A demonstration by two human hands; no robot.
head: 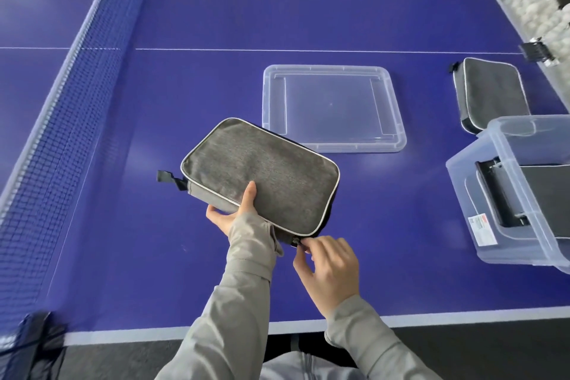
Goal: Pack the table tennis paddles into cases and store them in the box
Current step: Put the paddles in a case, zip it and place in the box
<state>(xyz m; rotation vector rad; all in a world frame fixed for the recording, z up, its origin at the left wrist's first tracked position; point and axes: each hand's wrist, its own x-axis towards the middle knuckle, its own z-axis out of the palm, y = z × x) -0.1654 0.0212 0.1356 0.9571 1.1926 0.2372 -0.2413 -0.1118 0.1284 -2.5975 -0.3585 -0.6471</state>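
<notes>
The paddle itself cannot be seen; whether one lies inside the grey case [262,176] cannot be told, since the fabric hides everything within. The case's underside and far edge are hidden too, and it is hard to tell whether that far edge rests on the blue counter [216,25] or is lifted off it. The clear box [481,225] to the right of both hands is cut off by the picture's edge; dark cases lie in it, but their number cannot be made out through the hazy wall. A second grey case [490,92] beyond the box is partly covered by the box's rim. White balls [524,6] in a trough at the far right are blurred.

The left hand [234,213] has its grip closed on the grey case's near long edge, thumb flat on top and fingers curled below, so the case spreads out beyond and to the right of that grip. The right hand [330,268] pinches narrowly at the zipper pull [296,241] on the case's near right corner, just above its fingertips. The clear lid [333,108] lies flat beyond the case, its near left corner tucked behind the case's far edge. The net [61,120] runs well to the left of the left hand.
</notes>
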